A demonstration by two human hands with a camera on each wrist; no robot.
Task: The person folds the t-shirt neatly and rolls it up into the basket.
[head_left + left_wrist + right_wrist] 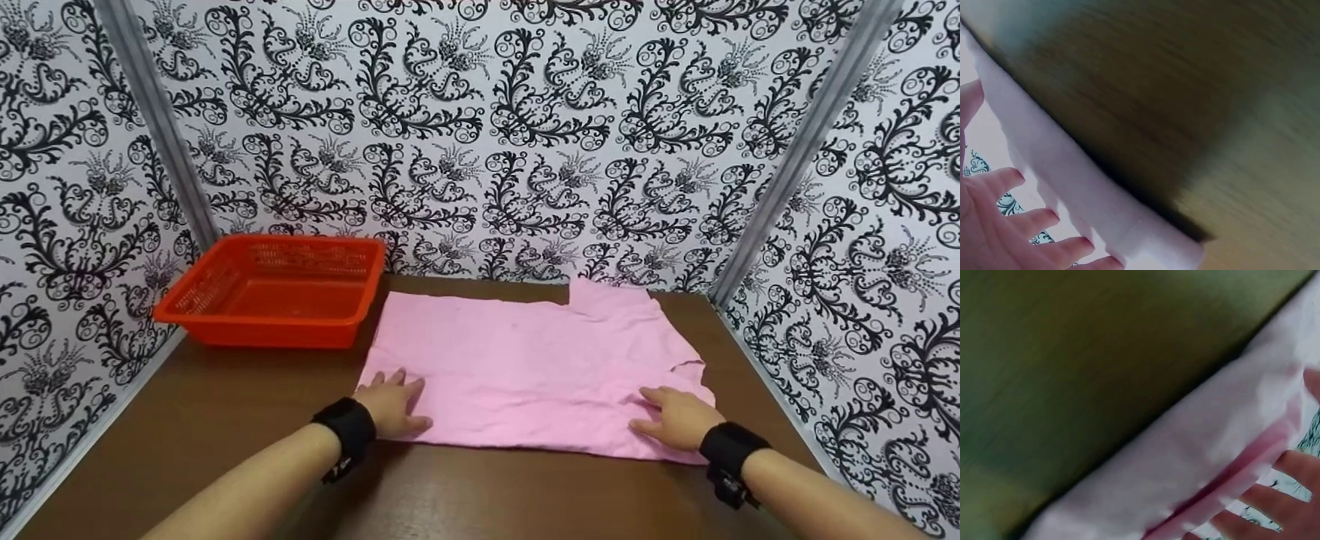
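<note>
A pink T-shirt (517, 352) lies spread sideways on the brown table, one sleeve (611, 296) sticking out at the far right and its neck end to the right. Its near edge runs straight, with soft wrinkles along it. My left hand (390, 405) rests with spread fingers on the near left corner of the shirt. On the near right part, my right hand (679, 418) touches the cloth with fingers extended. In the left wrist view the shirt's edge (1089, 174) passes in front of the fingertips. The right wrist view has a darker pink fold (1230, 472) by the fingers.
An orange plastic basket (270, 334) with slotted walls stands at the back left, close to the shirt's far left corner. Patterned black-and-white panels (480, 150) enclose the back and both sides of the table (517, 495).
</note>
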